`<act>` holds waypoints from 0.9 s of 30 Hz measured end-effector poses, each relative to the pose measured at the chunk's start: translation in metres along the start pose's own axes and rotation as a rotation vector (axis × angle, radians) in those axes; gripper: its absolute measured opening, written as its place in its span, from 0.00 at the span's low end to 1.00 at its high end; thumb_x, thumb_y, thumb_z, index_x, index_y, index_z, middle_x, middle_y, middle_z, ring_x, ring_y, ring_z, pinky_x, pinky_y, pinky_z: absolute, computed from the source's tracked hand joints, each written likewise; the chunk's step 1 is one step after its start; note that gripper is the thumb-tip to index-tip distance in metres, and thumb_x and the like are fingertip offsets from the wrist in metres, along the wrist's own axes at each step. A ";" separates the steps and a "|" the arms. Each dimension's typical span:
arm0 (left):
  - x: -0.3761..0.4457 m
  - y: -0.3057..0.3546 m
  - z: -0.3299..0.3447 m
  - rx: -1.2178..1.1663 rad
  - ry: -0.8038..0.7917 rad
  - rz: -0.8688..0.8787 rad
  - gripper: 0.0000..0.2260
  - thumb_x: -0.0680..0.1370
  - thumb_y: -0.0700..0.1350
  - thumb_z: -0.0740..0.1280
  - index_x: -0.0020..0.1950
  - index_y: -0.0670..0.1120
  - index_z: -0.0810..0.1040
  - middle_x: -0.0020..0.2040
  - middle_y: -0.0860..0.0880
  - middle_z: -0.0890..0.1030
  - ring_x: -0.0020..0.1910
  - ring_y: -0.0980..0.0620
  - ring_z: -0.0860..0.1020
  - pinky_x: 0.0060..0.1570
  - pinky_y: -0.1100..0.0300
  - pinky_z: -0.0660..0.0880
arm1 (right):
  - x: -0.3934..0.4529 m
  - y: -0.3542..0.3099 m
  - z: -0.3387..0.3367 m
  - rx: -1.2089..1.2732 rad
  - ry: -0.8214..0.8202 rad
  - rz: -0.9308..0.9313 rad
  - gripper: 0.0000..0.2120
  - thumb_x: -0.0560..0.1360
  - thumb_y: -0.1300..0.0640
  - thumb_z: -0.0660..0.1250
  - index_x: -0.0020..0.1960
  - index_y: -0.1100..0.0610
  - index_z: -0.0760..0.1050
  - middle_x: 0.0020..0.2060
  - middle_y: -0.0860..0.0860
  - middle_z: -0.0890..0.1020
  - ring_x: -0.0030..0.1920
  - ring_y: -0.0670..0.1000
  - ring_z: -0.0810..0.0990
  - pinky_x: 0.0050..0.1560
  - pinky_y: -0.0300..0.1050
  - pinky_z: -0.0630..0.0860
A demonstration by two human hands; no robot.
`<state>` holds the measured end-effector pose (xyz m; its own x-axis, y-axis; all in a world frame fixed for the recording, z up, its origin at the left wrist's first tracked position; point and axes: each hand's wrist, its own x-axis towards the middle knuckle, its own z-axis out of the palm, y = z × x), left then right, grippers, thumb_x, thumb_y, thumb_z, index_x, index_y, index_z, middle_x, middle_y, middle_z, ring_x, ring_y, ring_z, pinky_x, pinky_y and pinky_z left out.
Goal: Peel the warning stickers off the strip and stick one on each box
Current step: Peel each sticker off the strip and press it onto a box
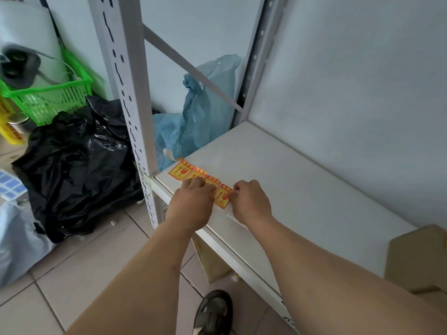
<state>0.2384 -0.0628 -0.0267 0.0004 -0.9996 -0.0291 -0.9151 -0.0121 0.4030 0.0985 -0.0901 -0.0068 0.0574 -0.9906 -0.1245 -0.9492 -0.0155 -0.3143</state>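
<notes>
Your strip of orange-and-yellow warning stickers lies flat along the front left corner of the white metal shelf, running from about 10 o'clock to 4 o'clock. Your left hand rests on the middle of the strip, fingers bent down onto it and pressing it to the shelf. Your right hand sits at 3 o'clock of the left one, its thumb and fingertips pinching the right edge of the endmost sticker, which lies between your two hands. At 4 o'clock, at the right end of the shelf, a brown cardboard box stands well apart from the strip; another brown cardboard box shows under the shelf edge at 6 o'clock. Behind the shelf at 12 o'clock hangs a pale blue plastic bag. On the tiled floor at 9 o'clock slumps a black rubbish bag, with a green plastic basket beyond it at 10 o'clock.
</notes>
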 end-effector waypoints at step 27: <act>-0.005 -0.006 0.007 -0.060 -0.004 -0.008 0.16 0.82 0.52 0.56 0.70 0.57 0.70 0.71 0.52 0.66 0.71 0.48 0.61 0.69 0.50 0.61 | -0.009 0.008 -0.018 0.202 0.001 0.058 0.07 0.78 0.60 0.62 0.56 0.60 0.72 0.55 0.55 0.79 0.54 0.56 0.77 0.47 0.41 0.69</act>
<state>0.2406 -0.0578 -0.0354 0.0055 -0.9993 -0.0363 -0.8893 -0.0215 0.4568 0.0850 -0.0841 0.0084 0.0043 -0.9891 -0.1471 -0.8693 0.0690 -0.4894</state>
